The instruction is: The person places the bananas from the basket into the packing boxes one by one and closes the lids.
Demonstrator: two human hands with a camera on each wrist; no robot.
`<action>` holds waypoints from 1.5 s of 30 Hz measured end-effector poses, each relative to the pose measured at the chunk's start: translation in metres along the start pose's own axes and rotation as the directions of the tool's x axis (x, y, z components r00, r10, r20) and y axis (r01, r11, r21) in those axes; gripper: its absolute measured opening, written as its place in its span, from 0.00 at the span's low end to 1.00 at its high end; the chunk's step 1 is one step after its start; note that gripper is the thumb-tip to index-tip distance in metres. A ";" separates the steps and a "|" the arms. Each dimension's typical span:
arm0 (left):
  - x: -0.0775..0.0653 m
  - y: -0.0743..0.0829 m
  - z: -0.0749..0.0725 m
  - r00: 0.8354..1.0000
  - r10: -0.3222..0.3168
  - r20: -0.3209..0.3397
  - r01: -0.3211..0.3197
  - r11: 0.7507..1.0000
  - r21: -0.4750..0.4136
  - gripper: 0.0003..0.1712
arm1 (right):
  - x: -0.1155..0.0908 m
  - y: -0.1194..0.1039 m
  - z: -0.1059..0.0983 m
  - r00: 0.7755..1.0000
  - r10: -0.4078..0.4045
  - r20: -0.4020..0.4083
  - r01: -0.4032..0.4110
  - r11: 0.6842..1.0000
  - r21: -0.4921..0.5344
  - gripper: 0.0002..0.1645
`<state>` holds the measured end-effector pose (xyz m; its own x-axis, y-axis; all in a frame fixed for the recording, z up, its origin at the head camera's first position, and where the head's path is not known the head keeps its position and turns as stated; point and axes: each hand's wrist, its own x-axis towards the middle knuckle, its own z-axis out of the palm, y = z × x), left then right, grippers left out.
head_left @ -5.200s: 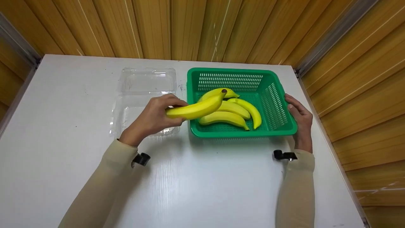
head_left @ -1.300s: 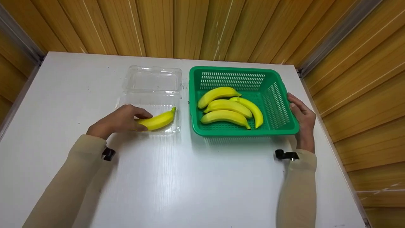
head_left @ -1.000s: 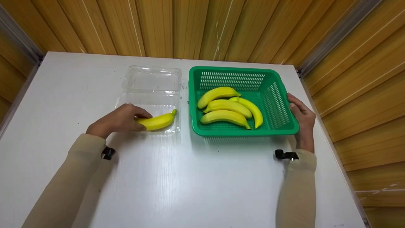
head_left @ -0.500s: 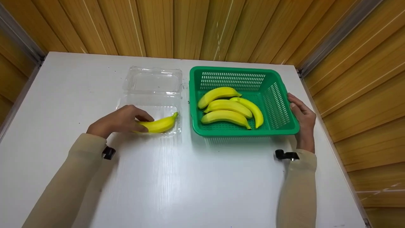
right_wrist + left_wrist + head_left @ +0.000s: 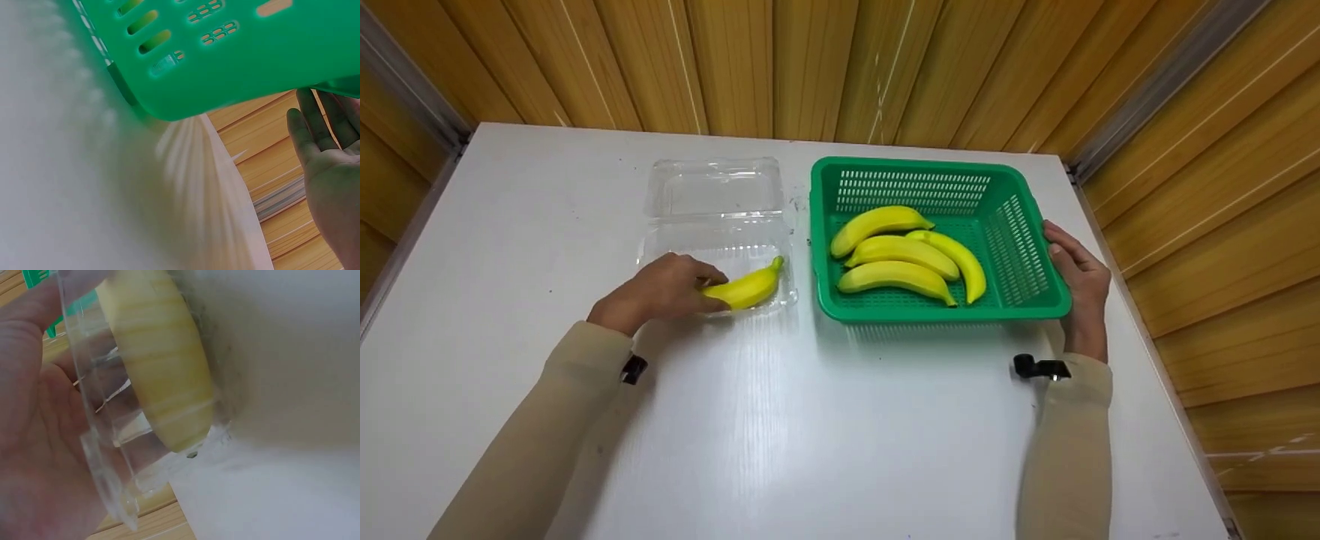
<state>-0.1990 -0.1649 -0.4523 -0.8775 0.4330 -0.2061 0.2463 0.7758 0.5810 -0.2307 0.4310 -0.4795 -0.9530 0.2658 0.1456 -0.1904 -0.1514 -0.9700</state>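
Observation:
My left hand (image 5: 664,291) grips the near-left end of a yellow banana (image 5: 754,287), which lies tilted in the front half of a clear plastic clamshell box (image 5: 716,234). In the left wrist view the same banana (image 5: 163,371) shows through the box's clear wall (image 5: 93,399), with fingers beyond it. On the right, my right hand (image 5: 1084,289) touches the outer right side of a green basket (image 5: 937,313). Seen from the right wrist, its fingers (image 5: 315,126) are fairly straight, with the tips under the basket's rim. Several bananas (image 5: 896,277) lie inside the basket.
The box's lid (image 5: 716,187) lies folded back behind its base, to the left of the basket. All stand on a white table (image 5: 810,427). Wood-panelled walls (image 5: 802,67) rise at the back and on the right.
Over about five seconds, my left hand has carried the banana from above the basket down into the clear box. In the last half second the hand shifts slightly right. My right hand stays put.

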 end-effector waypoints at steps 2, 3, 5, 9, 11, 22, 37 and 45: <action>0.002 0.002 0.002 1.000 -0.015 -0.004 0.015 1.000 0.012 0.25 | 0.000 0.000 -0.001 1.000 0.000 -0.003 0.000 1.000 -0.010 0.24; 0.002 0.003 0.002 1.000 -0.026 -0.005 0.026 1.000 0.012 0.26 | -0.001 0.000 -0.001 1.000 0.003 -0.003 -0.003 1.000 -0.009 0.24; 0.004 0.004 0.003 0.999 -0.046 -0.006 0.046 0.999 0.006 0.28 | -0.001 0.000 0.000 1.000 0.008 -0.006 -0.008 1.000 -0.008 0.24; 0.005 0.005 0.004 0.997 -0.082 0.005 0.082 0.996 -0.021 0.37 | 0.000 0.000 0.001 1.000 0.005 -0.016 -0.005 1.000 0.009 0.23; 0.006 0.004 0.004 0.996 -0.084 0.011 0.084 0.996 -0.028 0.41 | 0.001 0.000 0.002 1.000 -0.001 -0.023 0.002 1.000 0.014 0.23; 0.010 -0.001 0.003 0.999 -0.029 -0.039 0.028 0.999 -0.043 0.30 | 0.000 0.000 0.001 1.000 -0.004 -0.025 0.005 1.000 0.010 0.22; 0.024 0.031 -0.008 0.963 0.003 -0.271 -0.038 0.992 -0.124 0.23 | 0.001 0.000 0.004 1.000 0.000 -0.020 0.001 0.999 0.041 0.21; 0.034 0.059 -0.011 0.937 0.063 -0.345 -0.142 0.967 -0.211 0.26 | 0.000 0.002 0.003 0.999 -0.043 -0.011 0.044 0.998 0.039 0.21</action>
<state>-0.2189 -0.1089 -0.4166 -0.9483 0.2958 0.1147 0.2762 0.5919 0.7572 -0.2315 0.4281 -0.4808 -0.9413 0.2821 0.1854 -0.2410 -0.1771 -0.9542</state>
